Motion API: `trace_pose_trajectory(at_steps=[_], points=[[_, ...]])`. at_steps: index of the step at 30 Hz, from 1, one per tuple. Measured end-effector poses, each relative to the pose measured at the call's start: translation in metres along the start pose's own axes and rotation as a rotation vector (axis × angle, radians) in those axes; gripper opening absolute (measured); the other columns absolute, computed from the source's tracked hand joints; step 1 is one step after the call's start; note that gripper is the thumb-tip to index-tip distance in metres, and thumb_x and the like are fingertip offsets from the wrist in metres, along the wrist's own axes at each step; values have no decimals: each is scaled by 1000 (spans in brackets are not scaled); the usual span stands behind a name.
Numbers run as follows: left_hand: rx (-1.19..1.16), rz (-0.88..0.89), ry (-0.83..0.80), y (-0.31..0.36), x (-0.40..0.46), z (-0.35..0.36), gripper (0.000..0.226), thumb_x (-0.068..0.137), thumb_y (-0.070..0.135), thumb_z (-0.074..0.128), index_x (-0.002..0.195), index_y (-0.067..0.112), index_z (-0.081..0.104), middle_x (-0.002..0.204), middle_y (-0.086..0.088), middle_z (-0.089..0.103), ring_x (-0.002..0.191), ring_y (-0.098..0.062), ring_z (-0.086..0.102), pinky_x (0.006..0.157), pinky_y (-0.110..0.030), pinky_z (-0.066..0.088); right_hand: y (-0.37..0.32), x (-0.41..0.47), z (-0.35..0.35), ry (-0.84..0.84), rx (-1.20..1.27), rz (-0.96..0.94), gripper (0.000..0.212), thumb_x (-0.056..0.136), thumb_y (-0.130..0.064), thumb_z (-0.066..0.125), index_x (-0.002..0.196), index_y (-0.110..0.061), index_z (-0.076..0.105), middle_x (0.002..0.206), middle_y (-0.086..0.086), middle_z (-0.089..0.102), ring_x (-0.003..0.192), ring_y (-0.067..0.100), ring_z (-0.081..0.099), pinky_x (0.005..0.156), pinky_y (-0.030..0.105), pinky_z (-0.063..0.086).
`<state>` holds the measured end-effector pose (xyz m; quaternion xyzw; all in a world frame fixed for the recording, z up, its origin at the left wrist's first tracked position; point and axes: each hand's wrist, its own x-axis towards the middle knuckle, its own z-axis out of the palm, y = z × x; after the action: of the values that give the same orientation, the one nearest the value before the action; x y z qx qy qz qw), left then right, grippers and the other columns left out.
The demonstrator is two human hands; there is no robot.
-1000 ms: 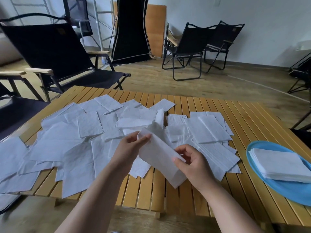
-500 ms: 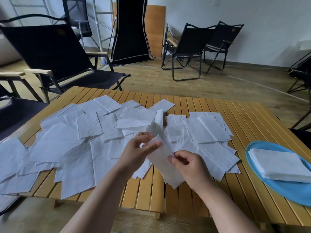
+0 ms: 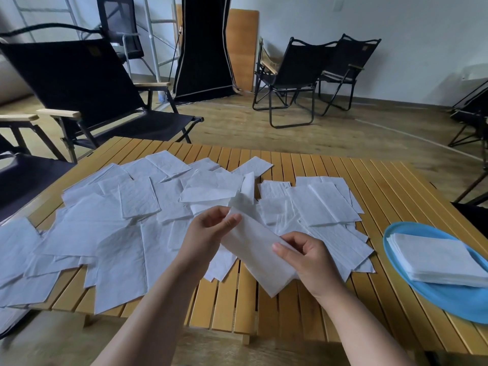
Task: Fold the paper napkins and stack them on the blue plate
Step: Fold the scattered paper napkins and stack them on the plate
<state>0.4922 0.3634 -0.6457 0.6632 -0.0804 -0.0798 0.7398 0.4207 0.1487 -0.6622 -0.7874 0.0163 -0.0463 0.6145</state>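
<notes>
With both hands pinching the napkin (image 3: 253, 249), left hand (image 3: 208, 233) far end, right hand (image 3: 309, 257) near end, blue plate (image 3: 412, 286) lies right, nearer the right hand.

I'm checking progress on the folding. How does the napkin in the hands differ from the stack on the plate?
The held napkin is a single long strip, pinched above the table by the left hand and right hand; the stack is many layers lying flat on the blue plate. The napkin tilts; the stack sits level and squarer. Both are white paper.
</notes>
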Motion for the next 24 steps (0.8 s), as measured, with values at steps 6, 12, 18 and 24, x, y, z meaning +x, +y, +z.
trace_pose_trajectory(at_steps=[6, 12, 18, 24], points=[[-30, -69, 101, -3, 3, 2, 12, 87, 32, 74, 86, 21, 78, 92, -5, 73, 93, -32, 65, 83, -48, 53, 2, 2, -4, 112, -2, 48, 4, 92, -23, 71, 92, -23, 75, 84, -5, 76, 78, 10, 72, 64, 23, 55], [-254, -207, 122, -5, 5, 4, 28, 81, 32, 77, 102, 15, 71, 113, -15, 68, 105, -34, 65, 82, -48, 57, 2, 3, -3, 178, 86, 113, 5, 91, -21, 72, 94, -22, 75, 85, -9, 76, 81, 9, 73, 71, 35, 62], [-374, -387, -39, -1, -1, 11, 31, 96, 27, 64, 122, 9, 63, 112, -16, 71, 103, -31, 71, 92, -46, 58, 0, 4, -1, 202, 215, 140, 6, 90, -21, 72, 94, -18, 75, 87, -2, 76, 85, 16, 73, 65, 28, 59], [-467, -341, 14, -2, 1, 14, 27, 100, 19, 59, 121, 4, 64, 108, -12, 75, 97, -23, 73, 79, -33, 60, 1, 5, 4, 137, 463, 296, 25, 88, -34, 68, 106, -18, 72, 100, 7, 76, 92, 24, 74, 70, 37, 57]])
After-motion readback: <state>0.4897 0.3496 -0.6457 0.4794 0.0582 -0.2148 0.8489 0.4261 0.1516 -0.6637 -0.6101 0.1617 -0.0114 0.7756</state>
